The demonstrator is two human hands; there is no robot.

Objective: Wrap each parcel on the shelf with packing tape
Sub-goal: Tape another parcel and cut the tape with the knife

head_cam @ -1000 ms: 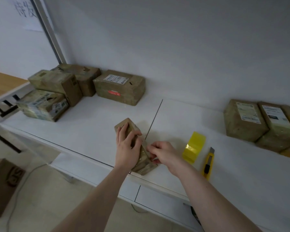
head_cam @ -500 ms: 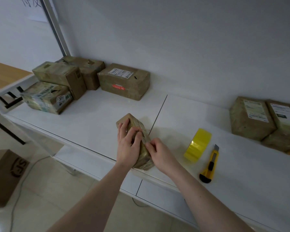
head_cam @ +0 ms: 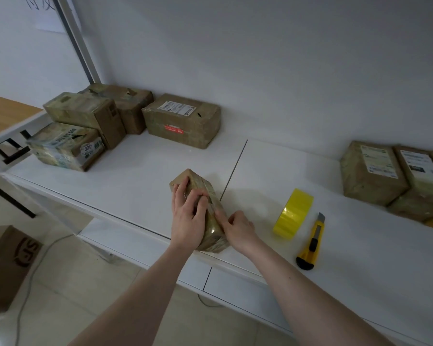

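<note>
Left hand [head_cam: 188, 216]: fingers curled over the top of the small brown parcel [head_cam: 205, 211], clamping it near the shelf's [head_cam: 135, 181] front edge. Right hand [head_cam: 238, 228]: fingertips drawn together against the parcel's right face; whether they pinch a tape end or only press cannot be told. Parcel surface glossy, already taped in part. Step in hand, by judgement: smoothing down a strip. Next move likely calls for the yellow tape roll [head_cam: 293, 213], standing on edge just right of the hands, or the yellow utility knife [head_cam: 311, 243] beside it. Four parcels [head_cam: 181, 119] grouped back left, more parcels [head_cam: 373, 171] far right. Nothing blocks the reach to roll or knife. Cardboard box [head_cam: 5, 263] on floor, lower left.
</note>
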